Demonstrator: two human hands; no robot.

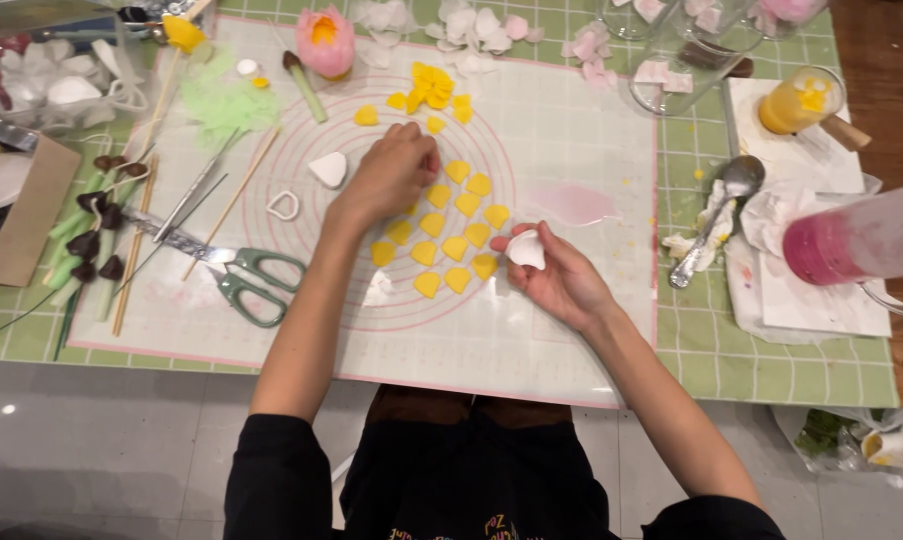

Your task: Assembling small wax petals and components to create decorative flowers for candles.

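Our left hand rests knuckles-up on the white mat, fingers curled down narrow onto the yellow petals; whether it pinches one we cannot tell. Our right hand lies palm-up near the mat's right part, fingers cupped around a small white piece. The petals lie in loose rows between the two hands, inside the pink printed rings, with a second heap higher up the mat.

Left of the left hand sit a white heart-shaped piece and a small heart cutter, apart from each other. Further left, green-handled scissors lie across the rings' edge, beside thin sticks and green stems near the mat's left border. A pink flower stands at the top edge.

The mat's lower part, towards the counter edge nearest us, is bare, leaving room for both forearms. Right of the mat lie a spoon, crumpled paper, a cup with yellow contents, and a blurred pink bottle close to the camera.
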